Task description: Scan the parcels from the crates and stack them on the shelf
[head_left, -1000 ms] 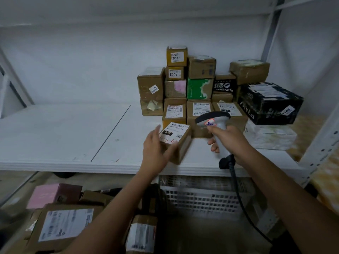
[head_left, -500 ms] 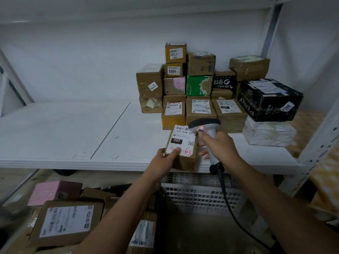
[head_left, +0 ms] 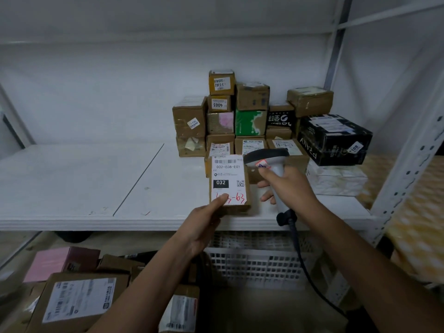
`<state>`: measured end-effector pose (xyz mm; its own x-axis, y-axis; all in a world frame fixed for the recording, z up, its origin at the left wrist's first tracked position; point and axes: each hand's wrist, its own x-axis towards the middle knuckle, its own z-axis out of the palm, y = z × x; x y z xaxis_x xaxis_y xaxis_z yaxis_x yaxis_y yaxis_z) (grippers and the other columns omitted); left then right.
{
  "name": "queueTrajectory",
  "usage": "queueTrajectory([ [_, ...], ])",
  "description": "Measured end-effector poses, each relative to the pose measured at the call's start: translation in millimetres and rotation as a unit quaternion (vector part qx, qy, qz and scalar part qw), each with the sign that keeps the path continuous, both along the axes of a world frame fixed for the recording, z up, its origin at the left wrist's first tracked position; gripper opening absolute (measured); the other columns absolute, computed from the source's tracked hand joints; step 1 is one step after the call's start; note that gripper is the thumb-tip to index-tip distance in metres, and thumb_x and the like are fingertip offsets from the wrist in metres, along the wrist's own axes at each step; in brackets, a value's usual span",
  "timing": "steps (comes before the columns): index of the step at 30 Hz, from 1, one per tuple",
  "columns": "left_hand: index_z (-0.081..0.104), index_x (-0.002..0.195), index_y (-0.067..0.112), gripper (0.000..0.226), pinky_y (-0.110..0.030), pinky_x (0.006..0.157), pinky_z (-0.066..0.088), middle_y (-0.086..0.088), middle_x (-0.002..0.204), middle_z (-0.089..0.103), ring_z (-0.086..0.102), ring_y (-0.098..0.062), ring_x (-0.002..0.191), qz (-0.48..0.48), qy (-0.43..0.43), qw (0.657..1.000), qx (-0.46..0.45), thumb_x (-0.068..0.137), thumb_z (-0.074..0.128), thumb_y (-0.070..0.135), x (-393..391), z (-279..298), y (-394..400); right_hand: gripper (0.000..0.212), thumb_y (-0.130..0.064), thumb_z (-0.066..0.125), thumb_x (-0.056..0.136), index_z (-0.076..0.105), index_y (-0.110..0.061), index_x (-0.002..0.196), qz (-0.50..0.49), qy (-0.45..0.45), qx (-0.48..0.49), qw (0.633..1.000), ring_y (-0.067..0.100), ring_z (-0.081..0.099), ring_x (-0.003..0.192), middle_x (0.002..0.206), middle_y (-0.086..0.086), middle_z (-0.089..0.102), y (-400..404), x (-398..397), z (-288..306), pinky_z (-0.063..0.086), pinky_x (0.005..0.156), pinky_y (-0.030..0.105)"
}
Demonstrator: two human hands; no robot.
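My left hand (head_left: 206, 218) holds a small brown parcel (head_left: 229, 181) by its lower end, thumb on the white label that reads 032 with red handwriting. The label faces up toward me, above the front of the white shelf (head_left: 84, 183). My right hand (head_left: 288, 188) grips the handle of a grey corded barcode scanner (head_left: 266, 159), whose head sits just right of the parcel's top edge. Behind them, several parcels (head_left: 249, 121) are stacked on the shelf against the back wall.
A black box (head_left: 334, 138) rests on a white box (head_left: 336, 181) at the shelf's right end, by the perforated upright (head_left: 408, 164). Below the shelf stand a white plastic crate (head_left: 259, 265) and, lower left, more labelled parcels (head_left: 79, 299) and a pink box (head_left: 60, 263).
My left hand lifted the parcel off the shelf and turned its label up toward me. The scanner in my right hand came closer, beside the parcel's top.
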<state>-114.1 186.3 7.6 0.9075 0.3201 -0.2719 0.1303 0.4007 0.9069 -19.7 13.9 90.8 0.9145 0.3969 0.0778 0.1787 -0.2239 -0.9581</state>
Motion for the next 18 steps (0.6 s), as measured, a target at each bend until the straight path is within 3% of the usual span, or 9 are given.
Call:
queueTrajectory([
  [4, 0.069, 0.116, 0.005, 0.054, -0.030, 0.111, 0.035, -0.001, 0.106, 0.077, 0.061, -0.014, 0.108, 0.028, -0.045, 0.998, 0.039, 0.074, 0.077, 0.039, 14, 5, 9, 0.018, -0.029, 0.060, 0.097, 0.064, -0.016, 0.086, 0.001, -0.024, 0.027, 0.999, 0.022, 0.062, 0.048, 0.063, 0.004, 0.070, -3, -3, 34, 0.044, 0.043, 0.022],
  [11, 0.069, 0.113, 0.010, 0.035, -0.025, 0.102, 0.035, 0.002, 0.105, 0.077, 0.063, -0.007, 0.108, 0.039, -0.072, 0.995, 0.065, 0.086, 0.074, 0.031, 27, 13, 11, 0.033, -0.033, 0.061, 0.095, 0.065, -0.005, 0.078, 0.009, -0.025, 0.012, 1.000, 0.022, 0.061, 0.045, 0.055, 0.007, 0.065, -4, -14, 67, 0.047, 0.047, 0.024],
  [18, 0.066, 0.121, 0.009, 0.072, -0.021, 0.089, 0.039, 0.002, 0.113, 0.075, 0.062, -0.008, 0.114, 0.044, -0.090, 0.991, 0.085, 0.064, 0.080, 0.050, 29, 16, 9, 0.034, -0.031, 0.059, 0.096, 0.066, -0.001, 0.083, 0.022, -0.027, -0.030, 0.999, 0.021, 0.060, 0.044, 0.056, 0.009, 0.065, 1, -23, 72, 0.047, 0.046, 0.023],
])
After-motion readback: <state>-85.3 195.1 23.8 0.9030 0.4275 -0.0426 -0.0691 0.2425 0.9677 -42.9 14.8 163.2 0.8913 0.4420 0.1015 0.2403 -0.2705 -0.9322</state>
